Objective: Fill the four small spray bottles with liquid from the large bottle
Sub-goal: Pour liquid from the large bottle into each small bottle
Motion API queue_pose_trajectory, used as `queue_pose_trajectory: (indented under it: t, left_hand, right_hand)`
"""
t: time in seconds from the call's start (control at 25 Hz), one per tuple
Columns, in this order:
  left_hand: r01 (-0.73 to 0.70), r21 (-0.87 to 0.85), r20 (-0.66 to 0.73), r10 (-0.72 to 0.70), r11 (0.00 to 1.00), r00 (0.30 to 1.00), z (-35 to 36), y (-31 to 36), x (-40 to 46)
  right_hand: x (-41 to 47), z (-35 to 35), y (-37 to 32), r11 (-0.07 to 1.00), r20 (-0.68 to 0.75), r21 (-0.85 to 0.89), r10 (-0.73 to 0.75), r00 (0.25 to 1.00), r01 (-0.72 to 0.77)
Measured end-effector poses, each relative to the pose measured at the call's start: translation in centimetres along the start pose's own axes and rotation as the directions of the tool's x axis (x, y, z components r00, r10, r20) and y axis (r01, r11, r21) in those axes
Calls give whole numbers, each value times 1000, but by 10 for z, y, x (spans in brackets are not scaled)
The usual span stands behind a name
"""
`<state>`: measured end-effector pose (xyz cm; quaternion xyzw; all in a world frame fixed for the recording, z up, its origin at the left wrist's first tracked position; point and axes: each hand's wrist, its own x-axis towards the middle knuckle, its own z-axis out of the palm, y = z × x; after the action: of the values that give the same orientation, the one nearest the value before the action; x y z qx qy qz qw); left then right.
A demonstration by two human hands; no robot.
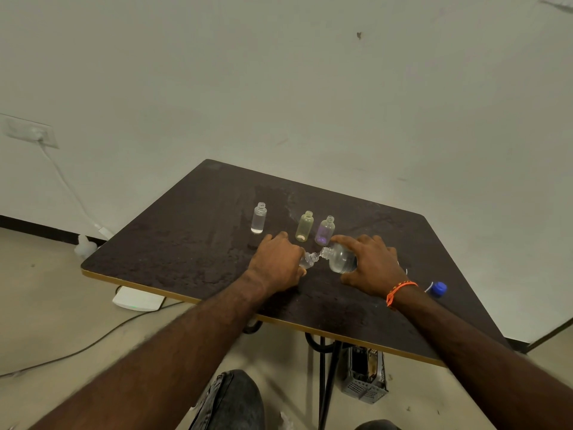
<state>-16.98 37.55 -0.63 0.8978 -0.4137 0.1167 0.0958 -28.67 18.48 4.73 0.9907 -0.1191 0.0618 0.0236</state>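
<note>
My right hand (370, 263) grips the large clear bottle (339, 259), tipped to the left with its mouth against the neck of a small clear bottle (309, 260). That small bottle leans to the right in the grip of my left hand (277, 263), which hides most of it. Three more small bottles stand upright and uncapped on the dark table (186, 243): a clear one (259, 218) at the left, a yellow-green one (304, 226) and a purple one (325, 231) just beyond my hands.
A blue cap (437, 288) lies on the table to the right of my right wrist. A white device (138, 299) and cables lie on the floor at the left. A grey metal box (364, 375) stands under the table by its legs.
</note>
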Motion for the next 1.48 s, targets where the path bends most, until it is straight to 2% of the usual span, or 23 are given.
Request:
queue_pose_trajectory:
  t: [1.0, 1.2, 1.32, 1.48]
  left_hand:
    - [-17, 13, -17, 17, 1000, 1000, 3, -1, -1]
    - [-6, -35, -55, 4, 999, 998, 7, -5, -3]
    - [57, -157, -72, -69, 986, 995, 10, -10, -7]
    - [171, -356, -64, -207, 918, 976, 18, -12, -16]
  right_hand:
    - [0, 3, -2, 1000, 5, 18, -12, 1000, 12]
    - [-3, 13, -6, 978, -3, 209, 15, 1000, -14]
    - [-2, 19, -10, 926, -71, 377, 15, 997, 13]
    - [-1, 22, -13, 858, -146, 513, 63, 987, 21]
